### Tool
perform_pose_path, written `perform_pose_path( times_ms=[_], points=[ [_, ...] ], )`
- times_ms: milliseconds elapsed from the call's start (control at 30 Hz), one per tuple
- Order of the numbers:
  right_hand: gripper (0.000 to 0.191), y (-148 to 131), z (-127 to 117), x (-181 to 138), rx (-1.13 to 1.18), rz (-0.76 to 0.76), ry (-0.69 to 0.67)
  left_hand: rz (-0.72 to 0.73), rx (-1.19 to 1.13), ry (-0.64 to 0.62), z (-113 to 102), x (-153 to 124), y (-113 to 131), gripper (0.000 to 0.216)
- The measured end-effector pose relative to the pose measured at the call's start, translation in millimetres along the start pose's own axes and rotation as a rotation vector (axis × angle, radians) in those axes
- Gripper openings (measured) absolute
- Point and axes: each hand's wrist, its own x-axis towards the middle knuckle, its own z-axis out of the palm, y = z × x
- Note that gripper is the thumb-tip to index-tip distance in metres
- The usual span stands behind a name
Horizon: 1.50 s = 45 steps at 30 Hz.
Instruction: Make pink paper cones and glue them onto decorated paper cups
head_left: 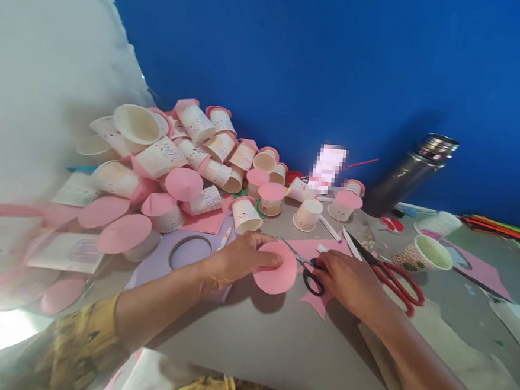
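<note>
My left hand (244,256) pinches a round pink paper disc (276,276) between thumb and fingers, above the grey table. Just right of it, my right hand (347,281) is closed on a pair of small black-handled scissors (311,276). Their blades point up and left, close to the disc's upper right edge. Under the scissors lies a cut pink paper scrap (317,305) with pointed ends. A paper cup (307,215) stands upside down beyond my hands, near other cups topped with pink discs (271,190).
Piled cups with pink paper (160,155) fill the left side. A tape roll (189,250) lies on purple paper. Red-handled scissors (399,282), a patterned cup (429,254) and a dark flask (403,178) are at right. A lit phone (328,167) leans before the blue wall.
</note>
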Motion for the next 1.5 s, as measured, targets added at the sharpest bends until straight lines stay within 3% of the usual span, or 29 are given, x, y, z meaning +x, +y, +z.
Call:
perform_pose_path(
  times_ms=[167, 333, 467, 567, 667, 833, 967, 1100, 1333, 1500],
  points=[
    [0.029, -2.9, 4.3, 3.7, -0.110, 0.060, -0.006, 0.029, -0.075, 0.025, -6.9, -1.3, -3.3, 0.029],
    [0.015, 5.8, 20.3, 5.5, -0.146, 0.019, 0.049, 0.151, -0.002, 0.108, -11.0, -8.8, -4.9, 0.029],
    [0.017, 7.0, 21.5, 6.1, -0.144, 0.035, 0.057, 0.199, 0.116, 0.208, -14.1, -13.6, 0.1, 0.024],
    [0.022, 6.5, 14.0, 6.4, 0.096, 0.081, 0.039, 0.214, 0.135, 0.216, -17.1, -13.6, 2.0, 0.023],
    [0.022, 9.5, 7.5, 5.9, 0.572, 0.109, -0.028, 0.213, 0.159, 0.180, -19.4, -13.0, 2.2, 0.023],
    [0.037, 11.5, 3.9, 0.0, 1.296, -0.036, -0.169, 0.208, 0.195, 0.166, -21.0, -13.0, 1.8, 0.021],
    [0.036, 1.6, 2.0, -5.2, 1.652, -0.093, -0.342, 0.175, 0.203, 0.129, -22.9, -11.7, 0.8, 0.019],
    [0.040, -7.3, 5.2, -4.3, 1.777, -0.168, -0.452, 0.137, 0.112, 0.049, -25.0, -11.3, 3.5, 0.019],
    [0.049, -9.5, 10.0, -4.6, 1.798, -0.355, -0.615, 0.040, -0.078, -0.017, -24.9, -11.9, 8.2, 0.024],
    [0.055, -8.1, 13.5, -4.4, 1.598, -0.277, -0.551, 0.030, -0.007, 0.012, -23.8, -10.8, 5.4, 0.022]
  ],
)
